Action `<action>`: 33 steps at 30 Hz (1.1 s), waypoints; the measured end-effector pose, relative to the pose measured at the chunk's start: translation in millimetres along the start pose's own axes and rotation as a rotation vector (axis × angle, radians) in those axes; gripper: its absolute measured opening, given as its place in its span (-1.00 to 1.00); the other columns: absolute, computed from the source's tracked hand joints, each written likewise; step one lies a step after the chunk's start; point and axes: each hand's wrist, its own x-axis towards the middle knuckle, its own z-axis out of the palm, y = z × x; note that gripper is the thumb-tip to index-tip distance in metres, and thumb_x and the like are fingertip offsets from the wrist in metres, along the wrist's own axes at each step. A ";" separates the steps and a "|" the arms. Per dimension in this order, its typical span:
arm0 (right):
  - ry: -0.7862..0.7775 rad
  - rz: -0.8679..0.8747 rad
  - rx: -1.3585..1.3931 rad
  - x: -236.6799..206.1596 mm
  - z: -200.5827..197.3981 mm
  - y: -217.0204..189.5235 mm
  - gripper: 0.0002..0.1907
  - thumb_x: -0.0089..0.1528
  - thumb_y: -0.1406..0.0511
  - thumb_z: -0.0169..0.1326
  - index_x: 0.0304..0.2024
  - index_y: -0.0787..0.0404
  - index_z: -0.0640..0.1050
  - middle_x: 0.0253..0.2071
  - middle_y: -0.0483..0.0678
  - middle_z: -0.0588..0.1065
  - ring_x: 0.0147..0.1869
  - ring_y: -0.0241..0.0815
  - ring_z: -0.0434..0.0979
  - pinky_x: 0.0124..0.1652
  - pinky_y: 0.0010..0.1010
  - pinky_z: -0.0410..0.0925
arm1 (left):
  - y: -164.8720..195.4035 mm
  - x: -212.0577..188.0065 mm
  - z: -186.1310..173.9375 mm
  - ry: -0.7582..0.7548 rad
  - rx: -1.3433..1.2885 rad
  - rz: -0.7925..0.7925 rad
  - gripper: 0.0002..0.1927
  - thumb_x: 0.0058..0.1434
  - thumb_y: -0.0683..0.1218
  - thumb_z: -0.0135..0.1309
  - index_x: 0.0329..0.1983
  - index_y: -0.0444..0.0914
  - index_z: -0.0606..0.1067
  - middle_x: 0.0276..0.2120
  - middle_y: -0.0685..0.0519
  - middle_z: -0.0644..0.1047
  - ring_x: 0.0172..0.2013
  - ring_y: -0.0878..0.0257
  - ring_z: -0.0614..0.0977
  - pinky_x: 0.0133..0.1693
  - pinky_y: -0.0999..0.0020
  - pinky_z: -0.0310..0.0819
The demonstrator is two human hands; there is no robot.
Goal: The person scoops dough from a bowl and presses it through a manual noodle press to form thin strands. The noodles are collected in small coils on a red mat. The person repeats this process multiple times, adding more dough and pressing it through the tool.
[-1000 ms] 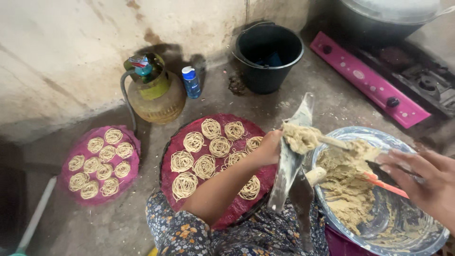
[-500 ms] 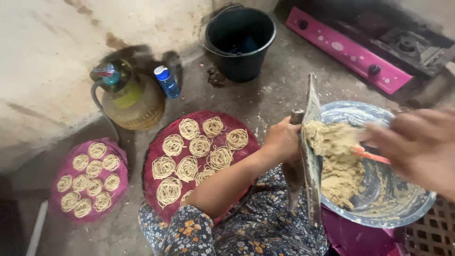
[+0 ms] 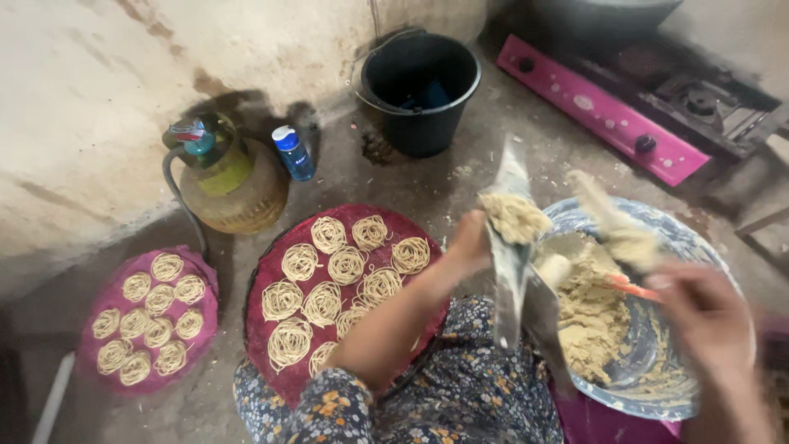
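The left hand (image 3: 468, 245) reaches forward from a flower-print sleeve, forearm bare, fingers curled closed. The right hand (image 3: 707, 316), blurred at the near right, is clenched, knuckles up.

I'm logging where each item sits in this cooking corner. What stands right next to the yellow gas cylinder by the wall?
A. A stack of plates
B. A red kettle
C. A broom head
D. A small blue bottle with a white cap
D: a small blue bottle with a white cap stands on the floor just right of the yellow gas cylinder, against the wall, left of the black bucket.
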 end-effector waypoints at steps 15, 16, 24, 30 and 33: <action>0.131 -0.074 -0.122 -27.2 27.1 9.9 -0.73 0.37 0.28 0.30 0.05 0.30 0.63 -0.18 -0.05 0.60 -0.23 -0.45 0.52 -0.18 -0.61 0.41 | 18.5 -10.3 -15.6 -0.076 0.103 -0.168 -0.53 -0.12 0.13 0.37 -0.17 -0.17 0.62 -0.03 -0.11 0.63 -0.05 -0.01 0.67 -0.06 0.19 0.57; 0.139 -0.162 -0.191 -23.0 36.1 8.1 -0.77 0.37 0.30 0.30 0.03 0.28 0.64 -0.17 -0.04 0.61 -0.26 -0.44 0.54 -0.25 -0.61 0.43 | 28.5 -10.7 -5.6 -0.107 0.105 -0.189 -0.55 -0.04 0.12 0.34 -0.11 -0.15 0.63 -0.02 -0.13 0.61 -0.05 -0.03 0.67 -0.03 0.18 0.56; 0.093 -0.341 -0.173 -46.2 62.7 -9.8 -0.74 0.23 0.35 0.29 -0.05 0.30 0.60 -0.16 0.02 0.62 -0.30 -0.34 0.58 -0.22 -0.52 0.45 | -4.6 0.6 -20.3 -0.150 0.131 -0.330 -0.61 0.03 0.11 0.28 -0.13 -0.17 0.62 -0.19 -0.17 0.66 -0.13 -0.12 0.68 -0.08 0.07 0.58; 0.221 -0.282 -0.366 -19.4 56.5 3.1 -0.76 0.39 0.33 0.31 0.04 0.34 0.63 -0.11 0.07 0.62 -0.13 -0.37 0.61 -0.07 -0.50 0.49 | 1.9 -6.8 16.7 0.030 -0.061 -0.004 -0.69 0.04 0.05 0.27 -0.21 -0.18 0.63 -0.22 -0.19 0.61 -0.21 -0.13 0.67 -0.11 0.04 0.59; 0.177 -0.281 -0.504 -26.8 64.3 12.4 -0.77 0.28 0.32 0.36 -0.04 0.25 0.69 -0.28 0.03 0.63 -0.33 -0.37 0.55 -0.29 -0.46 0.43 | 2.9 -4.6 21.0 -0.030 0.108 0.064 -0.72 -0.01 0.02 0.29 -0.25 -0.16 0.63 -0.39 -0.12 0.65 -0.27 -0.10 0.69 0.16 -0.03 0.49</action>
